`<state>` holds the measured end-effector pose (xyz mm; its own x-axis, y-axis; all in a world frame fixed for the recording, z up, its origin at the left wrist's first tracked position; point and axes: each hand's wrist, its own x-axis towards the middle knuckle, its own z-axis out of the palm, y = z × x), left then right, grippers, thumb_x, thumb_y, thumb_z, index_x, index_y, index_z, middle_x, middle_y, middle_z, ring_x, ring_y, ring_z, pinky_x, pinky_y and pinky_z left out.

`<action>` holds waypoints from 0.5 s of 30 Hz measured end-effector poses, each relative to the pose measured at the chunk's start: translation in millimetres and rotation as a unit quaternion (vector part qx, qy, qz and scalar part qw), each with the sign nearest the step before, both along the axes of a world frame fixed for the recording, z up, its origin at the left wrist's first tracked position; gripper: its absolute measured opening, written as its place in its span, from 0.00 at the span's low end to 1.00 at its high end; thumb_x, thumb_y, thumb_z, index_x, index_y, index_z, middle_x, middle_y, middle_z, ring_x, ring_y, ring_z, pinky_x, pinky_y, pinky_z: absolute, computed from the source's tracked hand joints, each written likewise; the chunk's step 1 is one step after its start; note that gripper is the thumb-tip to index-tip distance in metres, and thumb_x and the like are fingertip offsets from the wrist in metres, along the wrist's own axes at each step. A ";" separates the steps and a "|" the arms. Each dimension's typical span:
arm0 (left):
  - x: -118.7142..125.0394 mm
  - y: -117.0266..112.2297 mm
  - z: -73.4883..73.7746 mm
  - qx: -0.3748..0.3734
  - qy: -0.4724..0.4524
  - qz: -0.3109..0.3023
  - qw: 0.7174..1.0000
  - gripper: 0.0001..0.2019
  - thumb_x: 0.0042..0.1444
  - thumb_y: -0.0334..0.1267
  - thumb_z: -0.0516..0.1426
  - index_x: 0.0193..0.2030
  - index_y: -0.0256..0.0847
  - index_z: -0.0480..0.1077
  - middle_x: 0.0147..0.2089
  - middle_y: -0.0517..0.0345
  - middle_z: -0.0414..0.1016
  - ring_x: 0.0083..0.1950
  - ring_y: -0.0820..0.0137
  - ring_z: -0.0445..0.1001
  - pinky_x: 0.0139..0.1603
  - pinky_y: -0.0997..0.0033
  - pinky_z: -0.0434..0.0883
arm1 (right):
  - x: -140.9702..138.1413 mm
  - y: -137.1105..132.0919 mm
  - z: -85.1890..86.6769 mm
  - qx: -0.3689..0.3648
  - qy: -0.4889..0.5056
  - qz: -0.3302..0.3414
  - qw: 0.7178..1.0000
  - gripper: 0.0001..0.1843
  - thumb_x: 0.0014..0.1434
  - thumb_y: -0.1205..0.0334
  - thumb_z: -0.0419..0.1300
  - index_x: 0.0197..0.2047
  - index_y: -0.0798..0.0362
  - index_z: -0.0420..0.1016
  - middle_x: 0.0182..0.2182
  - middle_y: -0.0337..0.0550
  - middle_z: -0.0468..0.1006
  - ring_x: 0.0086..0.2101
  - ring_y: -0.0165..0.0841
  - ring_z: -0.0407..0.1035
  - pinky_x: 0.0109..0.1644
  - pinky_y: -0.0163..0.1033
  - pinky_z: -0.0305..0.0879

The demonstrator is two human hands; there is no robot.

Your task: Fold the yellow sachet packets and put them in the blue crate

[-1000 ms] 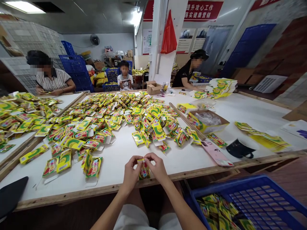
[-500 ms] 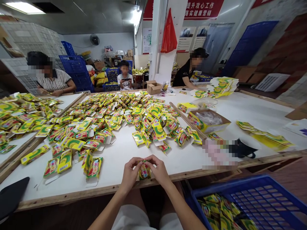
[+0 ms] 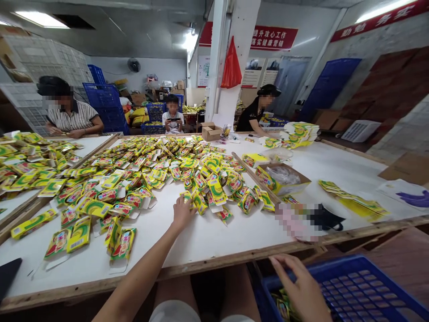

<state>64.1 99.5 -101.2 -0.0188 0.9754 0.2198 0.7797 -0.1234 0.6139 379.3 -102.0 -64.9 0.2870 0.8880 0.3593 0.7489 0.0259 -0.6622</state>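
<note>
My left hand (image 3: 182, 211) stretches forward over the white table (image 3: 208, 237), fingers extended onto a yellow-green packet (image 3: 188, 196) at the near edge of the big pile of packets (image 3: 147, 165). My right hand (image 3: 301, 288) hovers low at the right over the blue plastic crate (image 3: 362, 290), fingers spread and holding nothing. Several of the same packets (image 3: 280, 306) lie in the crate just under it.
An open cardboard box (image 3: 284, 174) with a plastic bag, flat yellow sheets (image 3: 351, 201) and a black object (image 3: 326, 219) lie at the right of the table. A wooden strip (image 3: 254, 176) divides the surface. Three people sit at the far side. Blue crates stand behind.
Both hands let go of the packet they held together at the table edge. The left reached forward to the pile; the right swung down right over the blue crate and opened.
</note>
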 end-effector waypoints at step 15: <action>-33.6 -67.5 4.6 -0.070 -0.357 0.013 0.931 0.13 0.59 0.48 0.46 0.43 0.41 0.59 0.40 0.50 0.74 0.35 0.65 0.77 0.36 0.62 0.72 | -150.8 61.9 -27.8 -0.018 0.317 0.172 0.933 0.14 0.56 0.51 0.58 0.40 0.51 0.70 0.41 0.50 0.79 0.39 0.41 0.74 0.45 0.45 0.71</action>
<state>30.5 32.0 -96.6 -0.1357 0.9907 0.0129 0.1675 0.0101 0.9858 228.4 -40.2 -92.6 0.1285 0.9747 0.1829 0.1589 0.1618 -0.9739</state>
